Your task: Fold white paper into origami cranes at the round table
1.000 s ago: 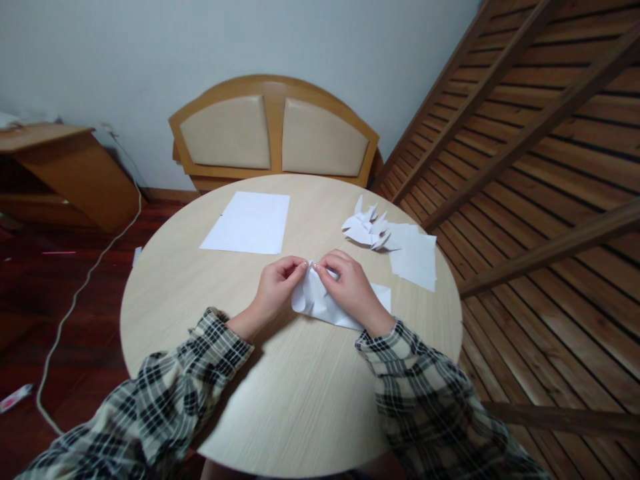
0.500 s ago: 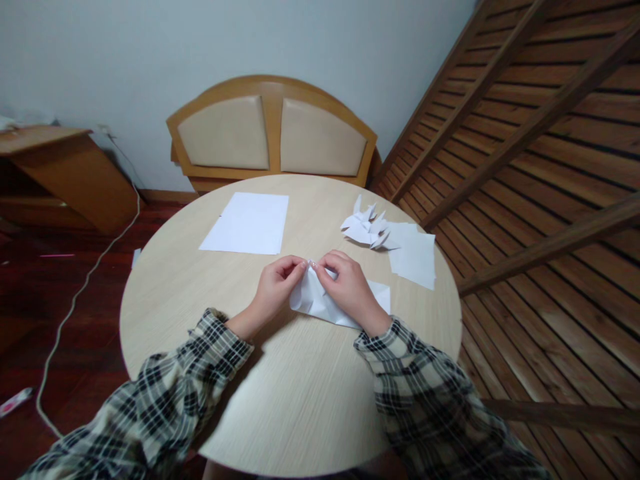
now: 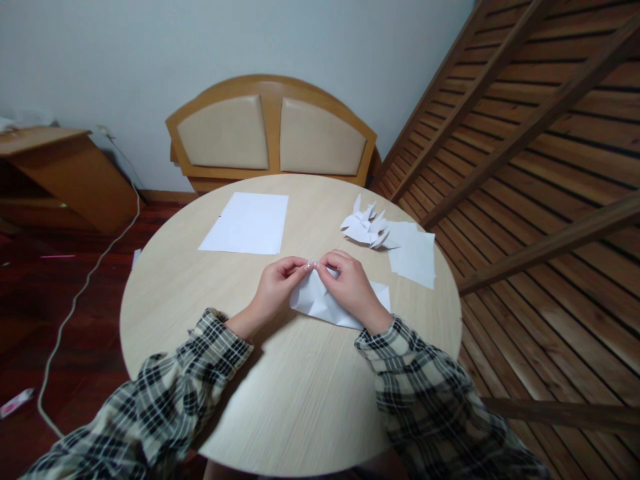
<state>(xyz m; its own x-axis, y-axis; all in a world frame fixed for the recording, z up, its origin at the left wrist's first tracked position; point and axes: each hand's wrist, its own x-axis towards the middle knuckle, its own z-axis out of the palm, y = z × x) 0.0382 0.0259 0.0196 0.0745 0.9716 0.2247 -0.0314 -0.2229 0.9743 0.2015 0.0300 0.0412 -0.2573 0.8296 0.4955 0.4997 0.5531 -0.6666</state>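
Observation:
A partly folded sheet of white paper (image 3: 320,303) rests near the middle of the round table (image 3: 295,393). My left hand (image 3: 277,283) pinches its far edge between thumb and index finger. Right beside it, my right hand (image 3: 347,283) pinches the same edge, so the two thumb tips nearly touch. Creases run across the paper below my fingers, and its right end sticks out past my right wrist. My right hand covers part of the sheet, and the exact fold under the fingertips is hidden.
Flat white sheets (image 3: 247,223) lie at the far left of the table. Several pointed folded paper pieces (image 3: 365,227) sit at the far right, beside more loose sheets (image 3: 415,257). A padded headboard (image 3: 273,133) stands behind; a slatted wooden panel (image 3: 540,200) leans at right.
My left thumb and fingertips have shifted slightly right, closer to the right thumb on the paper's edge. The rest stays in place.

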